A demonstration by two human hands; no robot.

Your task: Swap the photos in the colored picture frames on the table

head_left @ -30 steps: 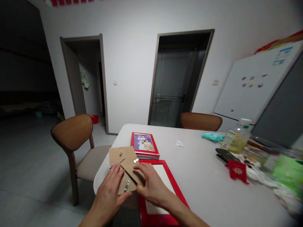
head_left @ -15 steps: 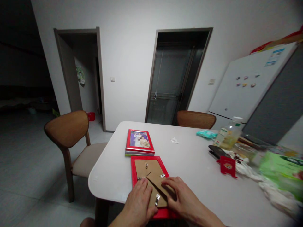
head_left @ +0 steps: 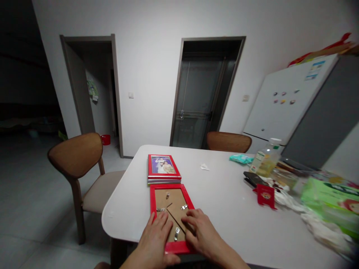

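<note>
A red photo frame (head_left: 180, 247) lies face down at the near edge of the table, its brown backing board (head_left: 177, 197) showing small metal clips and a slanted stand flap. My left hand (head_left: 156, 236) rests over the frame's left side, fingers stretched flat on the backing and thumb by the near rim. On the right side, the bent fingers of my right hand (head_left: 202, 231) close on the flap's edge; its thumb is partly hidden. Just beyond lies a small stack of frames, topped by a red-edged framed photo (head_left: 163, 165).
A crumpled white tissue (head_left: 204, 167) lies mid-table. To the right are a teal packet (head_left: 241, 159), a bottle (head_left: 265, 158), a dark wallet-like item (head_left: 254, 179), a red card piece (head_left: 265, 195) and a green tissue pack (head_left: 328, 203). Wooden chairs (head_left: 77, 155) stand around the table.
The stand flap, raised by my right hand before, now lies closer to the backing. My left hand has slid slightly left and down, baring the near red rim. The view has shifted a little.
</note>
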